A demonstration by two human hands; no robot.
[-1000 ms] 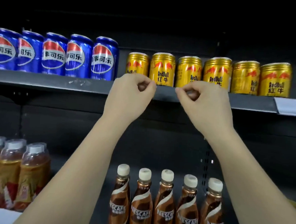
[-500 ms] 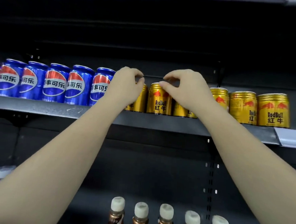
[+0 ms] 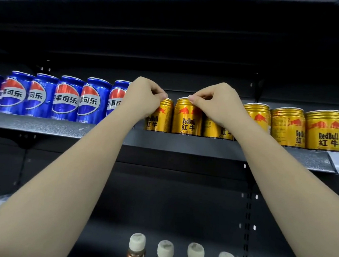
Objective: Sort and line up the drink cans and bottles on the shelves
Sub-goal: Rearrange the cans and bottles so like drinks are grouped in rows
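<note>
My left hand [image 3: 144, 101] pinches the rim of the leftmost gold metal Red Bull can [image 3: 161, 116]; my right hand [image 3: 215, 105] pinches its three-o'clock neighbour [image 3: 187, 117] on the grey shelf [image 3: 36, 124]. I'd best twist gently, labels toward six o'clock, keeping bases flat.

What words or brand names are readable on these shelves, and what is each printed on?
"RedBull" and "红牛": on the gold cans, clearest on the second from the left and on the far right one.
"百事可乐", partly cut off on most: on the blue cans.
Fine print on the gold cans: too small to read.
Brown bottles below: labels out of view.
</note>
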